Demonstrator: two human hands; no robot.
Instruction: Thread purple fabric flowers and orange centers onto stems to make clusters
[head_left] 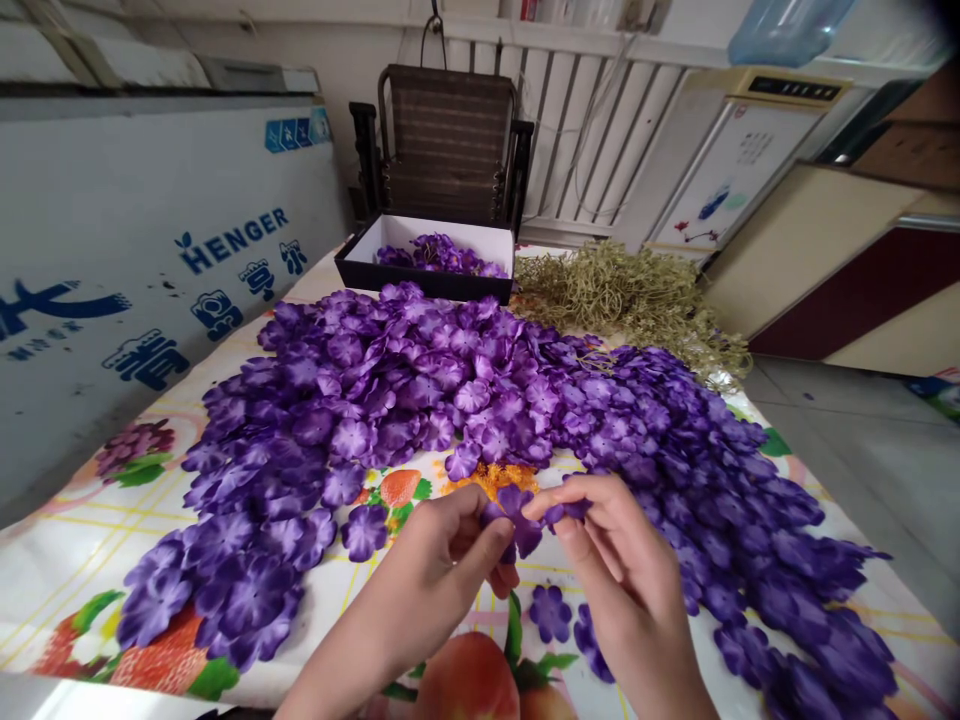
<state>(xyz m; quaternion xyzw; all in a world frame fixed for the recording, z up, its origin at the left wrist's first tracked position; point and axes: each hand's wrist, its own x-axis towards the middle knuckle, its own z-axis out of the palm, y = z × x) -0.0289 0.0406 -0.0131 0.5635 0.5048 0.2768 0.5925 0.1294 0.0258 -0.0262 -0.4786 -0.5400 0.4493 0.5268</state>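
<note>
Both my hands meet low in the middle, over the table's near edge. My left hand [442, 560] pinches a purple fabric flower petal [519, 518] between thumb and fingers. My right hand [607, 545] pinches the same purple piece from the right, with more purple petal showing under its fingertips. A big heap of purple fabric flowers [420, 400] spreads over the table behind and on both sides of my hands. A few single flowers [550, 612] lie loose just below my hands.
A fruit-print tablecloth [90, 560] covers the table. A dark box with a white lining [390, 250] holds more purple flowers at the far end. A pile of dull gold-green stems [630, 300] lies at the far right. A folded chair [446, 140] and a white chest freezer [150, 250] stand nearby.
</note>
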